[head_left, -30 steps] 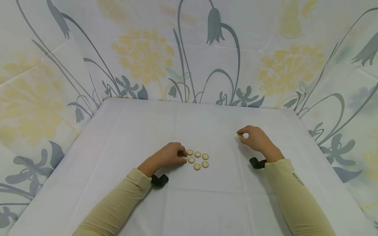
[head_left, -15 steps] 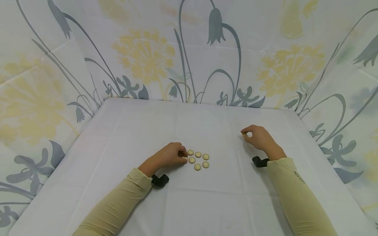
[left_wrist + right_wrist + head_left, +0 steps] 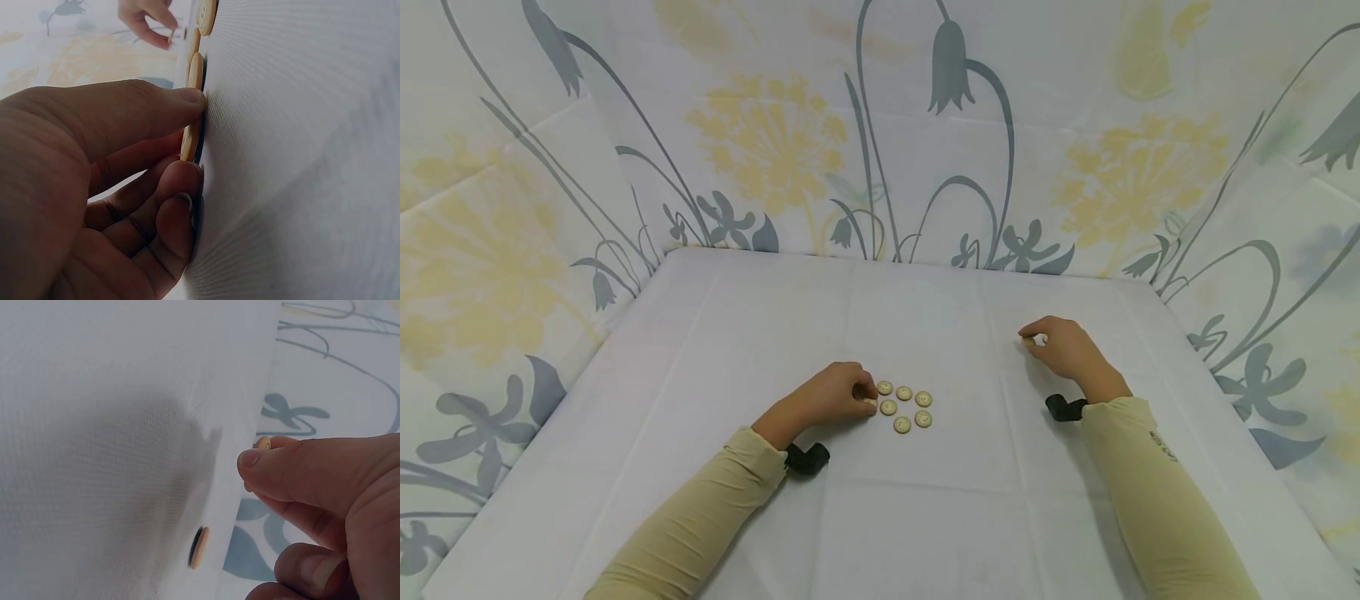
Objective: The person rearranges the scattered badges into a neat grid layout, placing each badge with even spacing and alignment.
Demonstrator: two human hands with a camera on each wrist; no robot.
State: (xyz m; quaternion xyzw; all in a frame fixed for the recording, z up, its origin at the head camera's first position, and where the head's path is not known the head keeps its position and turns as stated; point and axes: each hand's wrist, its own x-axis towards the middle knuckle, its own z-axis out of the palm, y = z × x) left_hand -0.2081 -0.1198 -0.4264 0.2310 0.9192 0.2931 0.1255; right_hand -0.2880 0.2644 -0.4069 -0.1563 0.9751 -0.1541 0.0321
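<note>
Several pale wooden buttons (image 3: 922,418) lie flat in a loose cluster near the middle of the white cloth. At the cluster's left edge my left hand (image 3: 816,396) pinches one more button (image 3: 190,142) between thumb and fingers, low against the cloth. My right hand (image 3: 1063,348), off to the right and farther back, holds a button (image 3: 264,444) between thumb and forefinger. The right wrist view shows that button largely covered by the thumb. A separate button (image 3: 200,548) rests on the cloth beyond this hand; from the head it shows through the loop of the fingers.
White cloth (image 3: 917,525) with faint creases covers the table. Floral fabric (image 3: 880,125) rises behind it and along both sides. A black wrist strap piece (image 3: 807,459) sits under the left wrist, with another strap piece (image 3: 1065,408) under the right.
My right hand has drifted a little to the right and back with its button; a button on the cloth now shows between its fingers. My left hand stays in place.
</note>
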